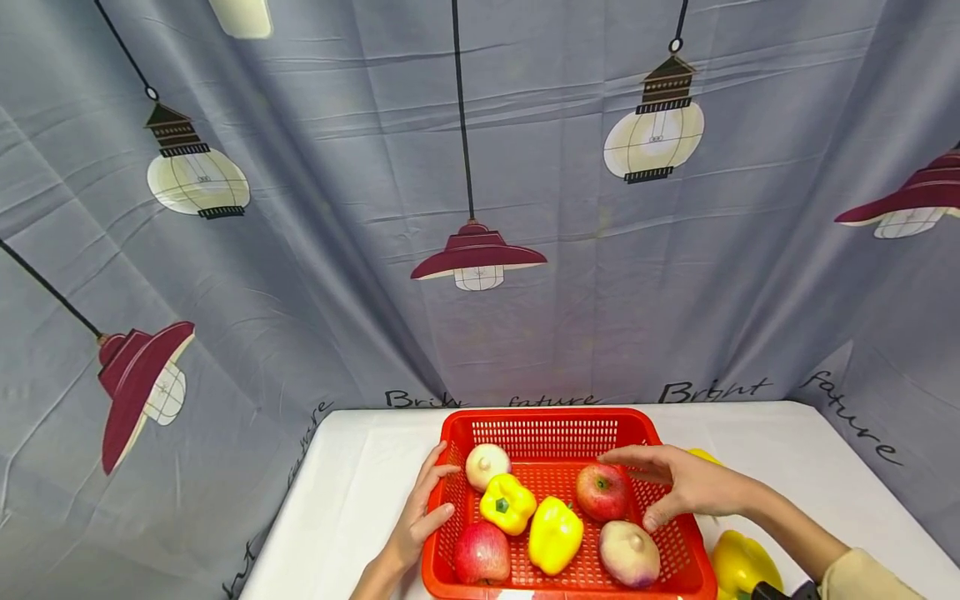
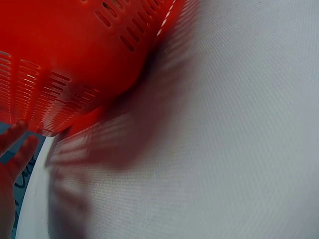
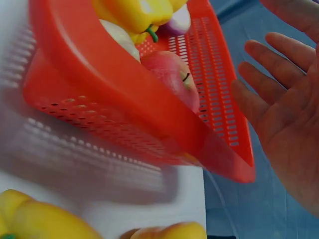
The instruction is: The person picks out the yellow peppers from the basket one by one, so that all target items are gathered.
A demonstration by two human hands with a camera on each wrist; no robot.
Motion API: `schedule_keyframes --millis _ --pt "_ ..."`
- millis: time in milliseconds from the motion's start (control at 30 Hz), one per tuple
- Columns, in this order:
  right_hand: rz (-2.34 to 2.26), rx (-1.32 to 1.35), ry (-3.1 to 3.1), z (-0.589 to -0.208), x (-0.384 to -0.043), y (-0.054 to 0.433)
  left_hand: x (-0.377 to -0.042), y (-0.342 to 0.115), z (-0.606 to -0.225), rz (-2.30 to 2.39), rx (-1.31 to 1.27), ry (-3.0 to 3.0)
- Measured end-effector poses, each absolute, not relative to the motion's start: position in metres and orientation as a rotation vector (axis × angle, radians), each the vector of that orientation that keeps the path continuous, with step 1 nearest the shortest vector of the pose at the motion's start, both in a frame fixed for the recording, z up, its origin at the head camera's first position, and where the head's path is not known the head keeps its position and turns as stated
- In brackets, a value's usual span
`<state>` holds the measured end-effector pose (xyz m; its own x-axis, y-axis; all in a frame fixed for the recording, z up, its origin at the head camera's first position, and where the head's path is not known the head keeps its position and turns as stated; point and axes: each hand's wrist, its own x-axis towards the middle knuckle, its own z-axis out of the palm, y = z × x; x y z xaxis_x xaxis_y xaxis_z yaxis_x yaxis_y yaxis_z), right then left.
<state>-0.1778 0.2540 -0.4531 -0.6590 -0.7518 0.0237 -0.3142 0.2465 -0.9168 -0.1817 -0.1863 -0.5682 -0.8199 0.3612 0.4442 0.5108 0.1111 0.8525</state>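
Observation:
A red plastic basket [image 1: 525,419] with slotted walls stands on the white table. My left hand [image 1: 412,521] is at its left side, fingers spread and fairly straight against the rim. My right hand [image 1: 693,483] hovers over the right rim with thumb and fingers apart, close to a red apple [image 1: 602,492] and holding nothing. Also inside are another red apple [image 1: 482,553], two yellow bell peppers [image 1: 507,504], a pale round turnip [image 1: 487,465] and a purple-tinged turnip [image 1: 630,553]. In the right wrist view the palm [image 3: 294,119] faces the basket wall.
Outside the basket, on the right, lies a yellow bell pepper [image 1: 742,560]. Another yellow thing [image 1: 703,456] is mostly hidden behind the right hand. White tabletop [image 1: 360,467] extends to the left. A grey curtain [image 1: 337,208] printed with lamps hangs behind the table.

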Motion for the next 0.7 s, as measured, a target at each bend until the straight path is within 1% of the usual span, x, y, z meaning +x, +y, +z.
schedule_keyframes --millis 233,467,700 --pt "-1.367 -0.872 2.022 -0.455 -0.187 0.232 -0.183 -0.187 -0.57 -1.813 -0.891 -2.256" --pt "-1.331 -0.946 2.066 -0.464 -0.2 0.215 -0.182 -0.186 -0.57 -1.818 -0.878 -2.265" --pt "-1.388 -0.955 1.969 -0.471 -0.213 0.201 -0.183 -0.187 -0.571 -1.812 -0.875 -2.273"
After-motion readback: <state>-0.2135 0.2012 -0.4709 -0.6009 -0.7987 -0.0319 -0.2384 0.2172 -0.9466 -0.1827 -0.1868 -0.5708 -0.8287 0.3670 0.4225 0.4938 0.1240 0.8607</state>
